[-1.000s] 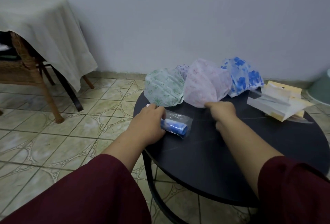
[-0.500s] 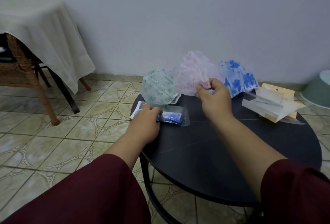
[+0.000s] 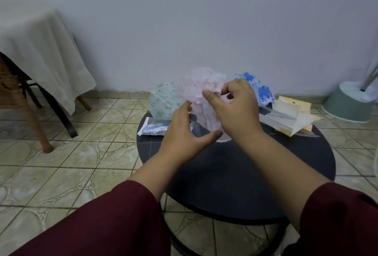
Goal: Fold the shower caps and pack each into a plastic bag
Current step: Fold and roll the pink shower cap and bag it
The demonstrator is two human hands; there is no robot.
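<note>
Dark bench [image 3: 225, 184]: black round top nearest me, bare in front; I'd fold down onto this patch, not in the air
Left hand [image 3: 184, 133]: fingers spread and loose, gripping nothing, reaching up at the lower edge of the cap; I can't tell if it touches yet
Right hand [image 3: 235, 110]: thumb and fingers pinching the pink shower cap [image 3: 196, 90], held up above the bench
Fold advice: I'd take the elastic rim at two opposite points, pull it flat, halve it, then press the air out
Packed bag [image 3: 153, 128]: a blue cap already bagged, lying at the left edge
Waiting caps: green cap [image 3: 163, 100] and blue floral cap [image 3: 259, 88] further back
Empty bags [image 3: 290, 116]: stack at the right, near the blue floral cap
</note>
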